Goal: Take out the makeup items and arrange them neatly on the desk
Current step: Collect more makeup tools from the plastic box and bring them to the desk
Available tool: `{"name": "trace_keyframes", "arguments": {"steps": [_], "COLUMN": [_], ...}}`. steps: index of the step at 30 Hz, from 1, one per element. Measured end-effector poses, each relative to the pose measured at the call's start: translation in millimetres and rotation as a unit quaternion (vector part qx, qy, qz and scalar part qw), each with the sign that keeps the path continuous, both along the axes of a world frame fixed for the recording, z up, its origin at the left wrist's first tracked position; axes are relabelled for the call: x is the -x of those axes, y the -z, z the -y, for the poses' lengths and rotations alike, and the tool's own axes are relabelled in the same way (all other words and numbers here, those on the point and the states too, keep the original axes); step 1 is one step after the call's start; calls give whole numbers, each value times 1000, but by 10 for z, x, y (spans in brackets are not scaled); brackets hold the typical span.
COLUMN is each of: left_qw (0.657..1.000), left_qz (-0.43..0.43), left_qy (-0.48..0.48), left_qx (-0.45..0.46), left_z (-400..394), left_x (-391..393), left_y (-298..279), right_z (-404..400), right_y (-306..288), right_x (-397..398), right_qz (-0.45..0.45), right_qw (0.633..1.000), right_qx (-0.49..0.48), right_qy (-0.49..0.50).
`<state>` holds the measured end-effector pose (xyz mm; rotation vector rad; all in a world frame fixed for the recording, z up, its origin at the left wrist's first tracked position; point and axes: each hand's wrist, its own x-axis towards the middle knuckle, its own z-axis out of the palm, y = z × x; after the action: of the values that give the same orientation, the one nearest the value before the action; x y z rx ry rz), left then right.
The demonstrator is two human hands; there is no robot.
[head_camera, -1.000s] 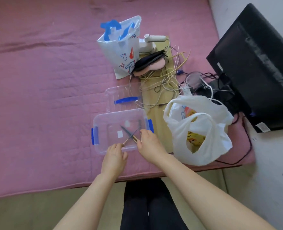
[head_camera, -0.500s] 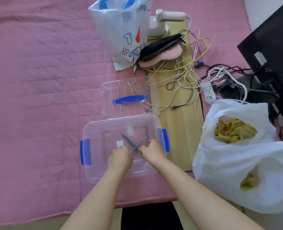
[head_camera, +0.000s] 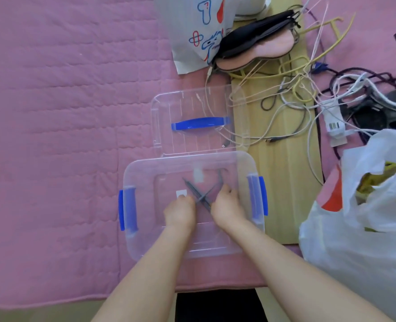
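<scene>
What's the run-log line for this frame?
phase: retrieving | left hand: holds thin stick | right hand: holds crossing stick | both in clear bin | lid: off, behind

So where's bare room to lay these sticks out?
Free: pink quilt left of the clear bin and lid. A narrow wood strip between bin and white plastic bag. Crowded: cables and pouch upper right.

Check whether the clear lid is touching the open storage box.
Touching. In the head view, the lid lies flat behind the box, and its near edge overlaps the box's far rim with no gap showing.
</scene>
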<state>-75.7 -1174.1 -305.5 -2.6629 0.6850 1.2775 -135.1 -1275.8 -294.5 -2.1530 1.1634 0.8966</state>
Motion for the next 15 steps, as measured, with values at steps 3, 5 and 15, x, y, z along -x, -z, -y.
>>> {"name": "trace_keyframes", "arguments": {"steps": [3,5,15], "left_qw": [991,983,956], "left_qz": [-22,-26,-61], "left_qy": [-128,-183,-287], "left_qx": [-15,-1,21], "left_z": [-146,-209,-203], "left_x": [-98,-156,-233], "left_y": [49,71,77], "right_z": [-29,-37,122], "right_y": [32,73,162], "right_x": [-36,-69,-136], "right_qz": [-5,0,-8], "right_qw": [993,988,998], "right_qx": [70,91,-31], "right_qy": [-98,-123,-50]}}
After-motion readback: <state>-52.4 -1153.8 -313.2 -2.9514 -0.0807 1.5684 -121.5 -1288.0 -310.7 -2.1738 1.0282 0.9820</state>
